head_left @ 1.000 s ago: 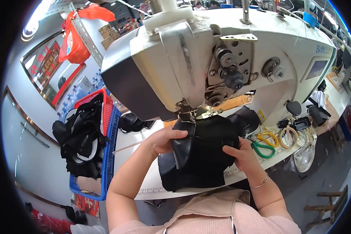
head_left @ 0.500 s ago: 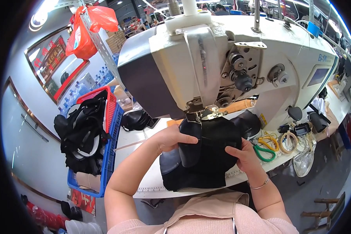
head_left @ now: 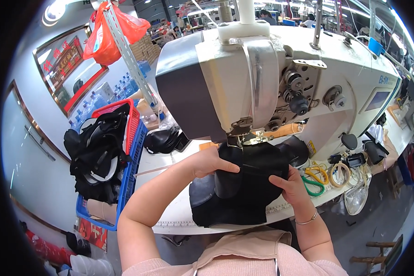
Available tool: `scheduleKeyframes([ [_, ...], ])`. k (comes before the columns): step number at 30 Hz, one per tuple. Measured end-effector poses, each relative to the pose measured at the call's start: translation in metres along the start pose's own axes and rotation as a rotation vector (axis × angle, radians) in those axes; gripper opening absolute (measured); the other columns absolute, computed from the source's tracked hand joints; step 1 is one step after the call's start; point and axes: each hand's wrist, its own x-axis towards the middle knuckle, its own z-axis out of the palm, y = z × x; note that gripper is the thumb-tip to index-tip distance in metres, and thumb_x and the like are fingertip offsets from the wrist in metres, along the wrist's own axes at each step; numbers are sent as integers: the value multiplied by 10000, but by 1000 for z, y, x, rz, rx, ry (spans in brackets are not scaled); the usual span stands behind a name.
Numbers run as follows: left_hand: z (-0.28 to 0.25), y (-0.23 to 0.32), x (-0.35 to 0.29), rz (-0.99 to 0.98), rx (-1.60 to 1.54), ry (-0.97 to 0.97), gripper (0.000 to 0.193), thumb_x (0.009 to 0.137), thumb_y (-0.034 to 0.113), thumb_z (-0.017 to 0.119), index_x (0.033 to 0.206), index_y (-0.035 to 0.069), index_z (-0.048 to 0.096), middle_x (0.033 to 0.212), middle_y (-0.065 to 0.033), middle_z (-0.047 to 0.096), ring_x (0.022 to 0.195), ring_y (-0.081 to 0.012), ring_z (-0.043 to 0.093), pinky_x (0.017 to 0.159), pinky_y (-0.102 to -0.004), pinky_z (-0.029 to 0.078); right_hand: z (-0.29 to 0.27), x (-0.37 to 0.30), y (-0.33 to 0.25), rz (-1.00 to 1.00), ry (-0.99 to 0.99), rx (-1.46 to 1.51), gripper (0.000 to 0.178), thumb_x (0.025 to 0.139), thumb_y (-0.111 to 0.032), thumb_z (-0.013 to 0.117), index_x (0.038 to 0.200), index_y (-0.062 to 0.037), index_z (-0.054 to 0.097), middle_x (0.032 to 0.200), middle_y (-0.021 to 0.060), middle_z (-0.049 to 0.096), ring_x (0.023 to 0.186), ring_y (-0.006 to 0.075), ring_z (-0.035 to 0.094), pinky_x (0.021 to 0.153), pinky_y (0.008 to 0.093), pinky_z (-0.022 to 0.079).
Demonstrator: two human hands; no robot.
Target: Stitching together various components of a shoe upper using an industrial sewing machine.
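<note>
A black piece of leather and fabric lies on the white sewing machine table, its far edge under the presser foot of a large sewing machine. My left hand grips its left side, thumb pressed on top near a folded flap and the other fingers mostly hidden. At the right edge my right hand pinches the same piece, thumb on top and fingers behind. A thin slit or seam line runs across the piece between my thumbs. What lies directly beneath the needle is too dark to make out.
Green-handled scissors, yellow-handled scissors and a roll of tape lie right of the work. Black pieces rest left of the machine head. A blue crate full of black pieces stands at the left.
The view has shifted slightly, so the machine appears farther right. Both hands keep their hold on the black piece, with little visible movement against it.
</note>
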Motion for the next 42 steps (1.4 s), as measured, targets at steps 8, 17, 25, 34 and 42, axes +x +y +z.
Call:
scheduleKeyframes([
  [8,1,-6,-3,110,-134,-108,590,685,-67,700,1218,37,470,1099,-73,588,1001,-180,571,880,-329,456,21,3,-12,51,170,151,236,828,-99,636,1035,5,589,973,54,629,868,142,606,786,277,491],
  [17,4,-17,1,248,-39,-32,615,686,-59,700,1243,26,455,1120,-80,578,1031,-179,544,911,-317,423,3,3,1,136,110,271,251,828,-50,582,1078,-29,580,1036,84,627,918,191,620,817,316,498],
  [25,18,-1,-10,274,-150,18,420,712,21,711,1106,25,567,988,-73,617,876,-156,587,724,-262,471,8,27,-20,87,116,286,213,817,-61,607,1027,-33,589,949,80,635,853,167,626,755,289,516],
  [34,24,31,-27,40,193,191,302,711,228,759,937,59,651,668,11,556,466,-74,379,415,-250,236,6,38,-28,138,94,285,129,831,-75,580,952,-36,599,877,56,637,779,150,626,692,267,513],
  [42,0,-8,9,86,-30,52,585,703,118,760,1213,61,477,1116,-84,543,1012,-195,519,758,-338,451,-4,43,-47,-822,422,-776,242,963,-218,426,898,-23,554,793,24,560,680,81,489,607,184,365],
])
